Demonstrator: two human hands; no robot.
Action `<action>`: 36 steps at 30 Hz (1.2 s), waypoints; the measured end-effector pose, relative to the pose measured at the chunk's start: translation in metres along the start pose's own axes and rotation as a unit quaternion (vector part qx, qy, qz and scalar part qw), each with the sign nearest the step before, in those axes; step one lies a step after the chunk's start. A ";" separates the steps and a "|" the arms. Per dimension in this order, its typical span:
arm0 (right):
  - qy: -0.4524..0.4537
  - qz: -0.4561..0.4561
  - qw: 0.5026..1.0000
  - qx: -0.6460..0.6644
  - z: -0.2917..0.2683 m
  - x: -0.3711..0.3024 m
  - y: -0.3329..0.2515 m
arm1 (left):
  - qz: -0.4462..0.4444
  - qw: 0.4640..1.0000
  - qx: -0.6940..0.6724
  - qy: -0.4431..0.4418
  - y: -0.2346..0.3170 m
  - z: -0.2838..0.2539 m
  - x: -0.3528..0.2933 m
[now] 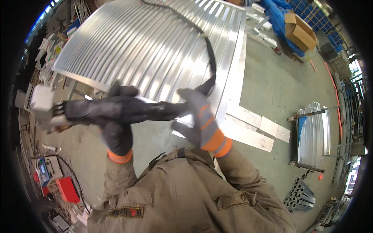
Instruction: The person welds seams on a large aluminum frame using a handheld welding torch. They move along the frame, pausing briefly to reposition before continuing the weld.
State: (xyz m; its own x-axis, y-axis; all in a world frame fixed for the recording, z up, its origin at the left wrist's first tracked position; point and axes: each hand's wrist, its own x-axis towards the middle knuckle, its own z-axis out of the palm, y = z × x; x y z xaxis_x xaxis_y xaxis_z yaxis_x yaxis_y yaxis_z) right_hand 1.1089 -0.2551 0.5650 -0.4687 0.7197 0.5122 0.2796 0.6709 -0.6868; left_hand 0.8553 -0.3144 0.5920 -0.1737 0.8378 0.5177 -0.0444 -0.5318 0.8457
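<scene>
A long black-wrapped hand tool (87, 112), possibly a welding gun, lies crosswise in front of me. Its blurred, pale metal head (42, 99) points left. My left hand (117, 139), in a dark glove with an orange cuff, is closed around the tool's body. My right hand (204, 120), in a grey and orange glove, closes on the thick black cable (211, 64) where it leaves the tool. From there the cable curves up over a ribbed silver metal panel (155, 46). Part of the cable is hidden behind my right glove.
Flat metal strips (248, 136) stick out at the panel's right. Farther right stand a cart of metal profiles (312, 136) and a bundle of square tubes (299, 196). A cardboard box (299, 31) sits at the back right. A red box (67, 190) is at lower left.
</scene>
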 end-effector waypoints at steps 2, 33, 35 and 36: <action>-0.011 -0.052 0.998 0.027 0.034 0.022 -0.026 | 0.047 0.995 -0.039 0.076 0.033 -0.023 0.006; 0.390 -0.042 0.909 0.142 -0.098 0.023 -0.097 | 0.384 0.836 0.300 -0.254 0.074 0.239 0.145; 0.421 -0.016 0.892 0.162 -0.100 -0.017 -0.083 | 0.348 0.807 0.307 -0.364 0.058 0.258 0.114; 0.442 0.073 0.878 0.172 -0.101 -0.037 -0.076 | 0.337 0.801 0.281 -0.407 0.050 0.267 0.096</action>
State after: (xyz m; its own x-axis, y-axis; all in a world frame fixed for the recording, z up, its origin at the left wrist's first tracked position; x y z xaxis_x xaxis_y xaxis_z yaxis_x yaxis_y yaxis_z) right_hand 1.1899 -0.3148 0.6503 0.4259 0.7528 0.5019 -0.0573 0.5761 -0.8154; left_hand 1.0993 -0.2269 0.7184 0.7378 0.3081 0.6006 0.2787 -0.9494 0.1448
